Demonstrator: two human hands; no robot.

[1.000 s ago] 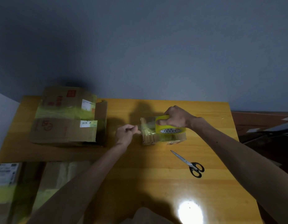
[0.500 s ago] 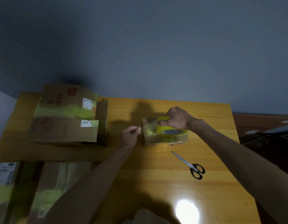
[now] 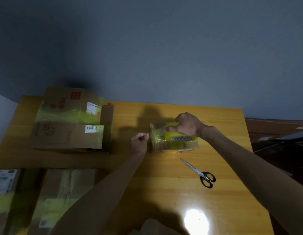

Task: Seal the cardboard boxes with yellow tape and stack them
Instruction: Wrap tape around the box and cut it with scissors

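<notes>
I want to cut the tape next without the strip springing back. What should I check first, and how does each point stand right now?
1. Tape roll steadied on the small box by the right hand: ok.
2. Tape strip pinched by the left hand at the box's left edge: ok.
3. Strip stuck flat down the box's left side: cannot tell, the hand hides it.
4. Scissors close by, lying shut on the table in front of the box: ok.
5. A free hand to pick them up: not ok, both are busy.
</notes>
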